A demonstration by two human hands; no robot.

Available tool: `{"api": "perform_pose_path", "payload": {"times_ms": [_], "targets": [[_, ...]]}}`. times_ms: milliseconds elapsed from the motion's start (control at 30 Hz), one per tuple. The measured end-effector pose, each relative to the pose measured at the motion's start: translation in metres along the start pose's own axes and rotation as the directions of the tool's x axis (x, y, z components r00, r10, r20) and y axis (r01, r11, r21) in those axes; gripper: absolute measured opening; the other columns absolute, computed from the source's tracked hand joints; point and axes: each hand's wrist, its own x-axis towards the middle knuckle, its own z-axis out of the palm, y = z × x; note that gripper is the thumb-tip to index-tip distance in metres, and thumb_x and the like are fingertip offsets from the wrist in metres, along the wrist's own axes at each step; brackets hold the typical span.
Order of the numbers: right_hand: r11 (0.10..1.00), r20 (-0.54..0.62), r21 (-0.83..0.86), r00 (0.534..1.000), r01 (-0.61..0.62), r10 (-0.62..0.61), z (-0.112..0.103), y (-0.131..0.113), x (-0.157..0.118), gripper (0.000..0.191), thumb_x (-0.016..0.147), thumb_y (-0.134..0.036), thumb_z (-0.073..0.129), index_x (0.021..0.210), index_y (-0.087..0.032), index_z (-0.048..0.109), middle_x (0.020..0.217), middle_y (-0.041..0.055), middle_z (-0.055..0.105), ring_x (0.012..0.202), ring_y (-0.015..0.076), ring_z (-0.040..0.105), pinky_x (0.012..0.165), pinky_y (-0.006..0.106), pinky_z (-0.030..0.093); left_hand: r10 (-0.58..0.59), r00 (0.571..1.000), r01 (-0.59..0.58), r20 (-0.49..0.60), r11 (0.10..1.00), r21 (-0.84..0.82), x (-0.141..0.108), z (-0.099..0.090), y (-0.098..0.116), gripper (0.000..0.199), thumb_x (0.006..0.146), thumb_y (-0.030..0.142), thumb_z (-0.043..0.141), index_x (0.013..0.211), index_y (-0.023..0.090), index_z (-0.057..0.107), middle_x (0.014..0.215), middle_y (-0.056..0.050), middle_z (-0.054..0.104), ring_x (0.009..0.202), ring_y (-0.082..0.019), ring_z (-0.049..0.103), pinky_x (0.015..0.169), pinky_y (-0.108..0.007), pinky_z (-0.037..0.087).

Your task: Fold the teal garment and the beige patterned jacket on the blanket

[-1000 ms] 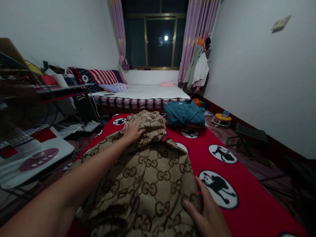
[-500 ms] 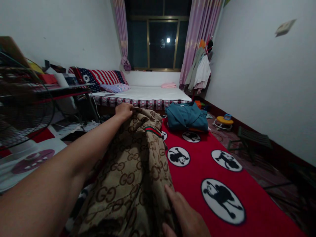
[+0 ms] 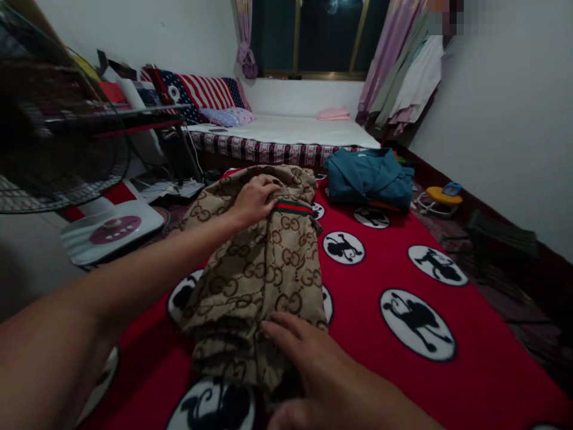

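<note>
A tan jacket (image 3: 237, 257) with a brown letter pattern lies folded lengthwise on the red blanket (image 3: 353, 334). A green and red stripe (image 3: 293, 207) crosses its upper part, and its gathered hem is nearest me. Just left of that stripe, my left hand (image 3: 258, 200) rests on the cloth, fingers loosely spread. My right hand (image 3: 308, 352) is low in the view with fingers stretched out, its fingertips at the jacket's lower right part. Beyond the jacket, to the right, sits a folded teal garment (image 3: 369, 179).
A fan (image 3: 67, 137) and a cluttered desk (image 3: 156, 110) stand on the left. Behind the blanket is a bed (image 3: 286, 128) with pillows. On the right are a yellow stool (image 3: 441, 196), a dark folding stool (image 3: 501, 233) and hanging clothes (image 3: 416, 77).
My left hand has let go of the jacket's raised far left edge and moved right and nearer onto it. The jacket lies flatter and narrower. My right hand has shifted left; the view has tilted down.
</note>
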Motion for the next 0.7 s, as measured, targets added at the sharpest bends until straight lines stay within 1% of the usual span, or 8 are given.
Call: {"api": "perform_pose_path", "payload": {"times_ms": [133,200,267,367,433,500,567,700], "targets": [[0.992,-0.062,-0.121,0.997,0.043,-0.051,0.005,0.011,-0.006,0.055,0.07,-0.009,0.059,0.123,-0.025,0.059,0.134,0.0068,0.051,0.12,0.0222,0.049,0.097,0.032,0.041,0.044,0.963,-0.005,0.267,0.99,-0.143,-0.047,-0.007,0.033,0.032,0.089,0.041,0.051,0.087,0.019,0.073,0.087,-0.005,0.067,0.085,-0.019,0.059,0.079,-0.027,0.042],[0.992,-0.172,-0.123,0.985,0.01,-0.031,0.006,0.014,-0.005,0.049,0.064,0.0,0.048,0.104,-0.022,0.066,0.111,0.0049,0.062,0.104,0.0196,0.056,0.087,0.03,0.043,0.009,0.957,0.045,0.29,0.983,-0.179,-0.066,-0.011,0.04,0.032,0.088,0.042,0.052,0.085,0.018,0.073,0.084,-0.005,0.068,0.08,-0.018,0.06,0.073,-0.026,0.042],[1.0,-0.315,0.021,0.949,-0.021,0.026,0.002,0.015,-0.006,0.043,0.062,-0.001,0.045,0.096,-0.021,0.065,0.092,0.0027,0.064,0.089,0.0178,0.058,0.078,0.027,0.044,-0.043,0.961,0.107,0.274,0.969,-0.224,-0.083,-0.016,0.042,0.026,0.086,0.037,0.055,0.088,0.017,0.071,0.084,-0.005,0.068,0.079,-0.017,0.06,0.07,-0.025,0.042],[0.924,-0.517,0.382,0.83,0.008,0.207,-0.007,0.016,-0.006,0.029,0.07,-0.011,0.048,0.095,-0.02,0.061,0.081,0.0006,0.064,0.076,0.0164,0.059,0.066,0.024,0.044,-0.09,0.927,0.213,0.365,0.925,-0.315,-0.111,-0.03,0.043,0.023,0.085,0.033,0.055,0.084,0.016,0.07,0.078,-0.003,0.067,0.074,-0.015,0.06,0.066,-0.023,0.042],[0.846,-0.578,0.53,0.753,0.054,0.314,-0.01,0.018,-0.004,0.022,0.074,-0.019,0.052,0.094,-0.019,0.059,0.081,0.0007,0.065,0.075,0.0168,0.059,0.064,0.023,0.045,-0.069,0.889,0.267,0.453,0.881,-0.39,-0.132,-0.043,0.047,0.026,0.087,0.036,0.053,0.083,0.017,0.071,0.078,-0.002,0.067,0.074,-0.015,0.06,0.067,-0.022,0.043],[0.808,-0.593,0.583,0.722,0.08,0.357,-0.007,0.018,-0.002,0.019,0.076,-0.025,0.054,0.094,-0.019,0.058,0.084,0.0015,0.065,0.077,0.0173,0.06,0.064,0.023,0.046,0.011,0.866,0.268,0.499,0.834,-0.483,-0.151,-0.056,0.053,0.028,0.089,0.038,0.051,0.09,0.02,0.072,0.087,-0.003,0.068,0.083,-0.015,0.061,0.075,-0.023,0.045],[0.817,-0.575,0.572,0.745,0.072,0.337,0.001,0.015,0.001,0.019,0.078,-0.026,0.052,0.094,-0.019,0.058,0.085,0.0021,0.066,0.079,0.0175,0.061,0.066,0.024,0.047,0.094,0.862,0.233,0.499,0.8,-0.553,-0.167,-0.066,0.059,0.026,0.089,0.037,0.052,0.102,0.024,0.071,0.099,-0.004,0.068,0.093,-0.017,0.06,0.084,-0.025,0.044],[0.927,-0.396,0.376,0.903,-0.008,0.168,0.004,0.0,-0.005,0.041,0.07,-0.014,0.05,0.109,-0.019,0.06,0.107,0.0048,0.067,0.1,0.019,0.061,0.088,0.029,0.047,0.11,0.86,0.216,0.497,0.805,-0.552,-0.175,-0.074,0.062,0.027,0.09,0.037,0.052,0.105,0.026,0.071,0.103,-0.004,0.068,0.096,-0.018,0.061,0.087,-0.026,0.044]]}}
